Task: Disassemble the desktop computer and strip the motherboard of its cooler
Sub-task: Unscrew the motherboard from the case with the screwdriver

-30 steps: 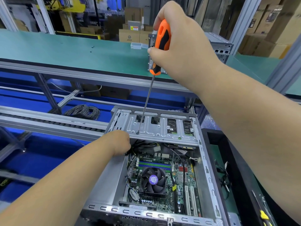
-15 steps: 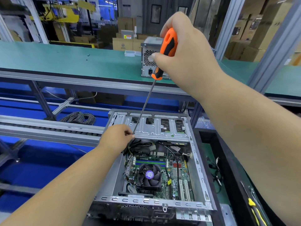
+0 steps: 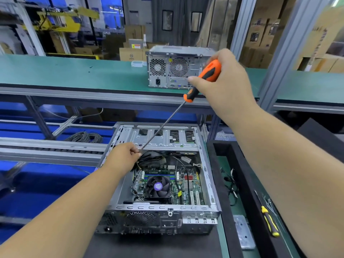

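At the near edge of the bench sits the open case [image 3: 163, 211], rear panel toward the camera. Board [image 3: 186, 185] lies flat inside; cooler [image 3: 158, 187] is on it, fan up, not yet removed. Cables [image 3: 154, 159] cross above the board toward the far end.

Left hand [image 3: 124, 157] is at the case's far-left inner corner, fingers pinched narrow at the screwdriver [image 3: 202, 81] tip. It looks like it takes a loosened screw, but the screw itself is too small to see. Right hand [image 3: 225, 86] is wrapped around the orange handle.

Change: a second ago the shaft stood near upright with its tip on the drive cage [image 3: 163, 138]; now it is tilted, handle swung right, tip met by the left fingers. Judgement: that cage screw is out, so the cage can likely come free soon, opening access to the board.

In the way: cage, cable bundle.

Right of the case: a tray [image 3: 219, 164] with loose wires, a yellow tool [image 3: 270, 222], a metal plate [image 3: 243, 231]. Far shelf: second case [image 3: 173, 69].
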